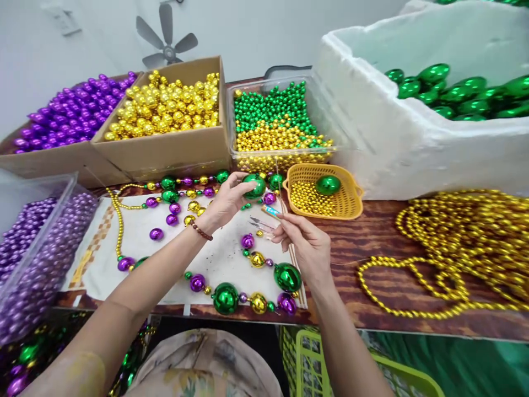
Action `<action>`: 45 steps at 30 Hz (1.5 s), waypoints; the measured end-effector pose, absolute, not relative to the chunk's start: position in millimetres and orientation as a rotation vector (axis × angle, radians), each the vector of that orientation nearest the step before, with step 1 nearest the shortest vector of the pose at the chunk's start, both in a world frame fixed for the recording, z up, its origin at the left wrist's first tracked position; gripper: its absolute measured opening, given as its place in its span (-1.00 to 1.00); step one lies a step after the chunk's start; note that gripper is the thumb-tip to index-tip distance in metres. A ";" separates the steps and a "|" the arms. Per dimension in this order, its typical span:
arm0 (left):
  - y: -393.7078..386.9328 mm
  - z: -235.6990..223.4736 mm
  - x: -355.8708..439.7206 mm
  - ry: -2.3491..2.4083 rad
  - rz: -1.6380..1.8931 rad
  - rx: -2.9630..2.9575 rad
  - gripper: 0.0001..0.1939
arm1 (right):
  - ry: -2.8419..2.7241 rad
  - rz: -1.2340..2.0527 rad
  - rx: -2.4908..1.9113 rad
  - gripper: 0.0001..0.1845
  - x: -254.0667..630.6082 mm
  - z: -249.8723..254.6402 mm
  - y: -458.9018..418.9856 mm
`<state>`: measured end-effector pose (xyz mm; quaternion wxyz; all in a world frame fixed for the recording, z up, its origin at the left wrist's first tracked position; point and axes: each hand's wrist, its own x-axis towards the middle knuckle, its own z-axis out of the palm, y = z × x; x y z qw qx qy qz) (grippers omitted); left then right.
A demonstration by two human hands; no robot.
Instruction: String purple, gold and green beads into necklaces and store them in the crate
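My left hand (225, 201), with a brown bead bracelet on the wrist, is closed round a large shiny green ball bead (253, 187) above the white cloth (223, 242). My right hand (308, 242) pinches a thin upright needle-like rod (279, 184). Pointed metal blades, like those of small thread snips (261, 224), stick out from under its fingers; whether the hand grips them too I cannot tell. Close to these fingertips is a small piece with a blue label (271, 211). Around both hands lies a strand of green, purple and gold beads (226, 298).
Behind stand cardboard boxes of purple beads (78, 113) and gold beads (165, 105), a clear bin (285, 150) of green and gold beads, and a white foam box (413, 149). An orange basket (354, 193) is right of centre. Gold bead strands (475, 248) are piled at right.
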<state>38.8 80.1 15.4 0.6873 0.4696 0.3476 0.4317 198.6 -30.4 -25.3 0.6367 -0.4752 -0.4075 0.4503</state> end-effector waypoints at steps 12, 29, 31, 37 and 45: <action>86.5 18.9 -0.4 0.745 1.106 0.552 -0.63 | -1.334 0.824 -1.287 -0.84 186.3 -41.4 -35.7; 87.5 26.2 -3.3 0.758 1.138 0.427 -0.58 | -1.408 0.787 -1.337 -0.79 178.9 -42.6 -39.9; 87.0 26.0 -2.8 0.752 1.148 0.434 -0.58 | -1.397 0.795 -1.336 -0.79 178.4 -43.4 -40.4; 83.0 22.4 -0.3 0.738 1.174 0.550 -0.54 | -1.380 0.831 -1.325 -0.80 175.2 -45.6 -42.3; 62.7 24.8 8.5 0.699 1.195 0.796 -0.58 | -1.411 0.820 -1.331 -0.84 175.7 -37.1 -35.4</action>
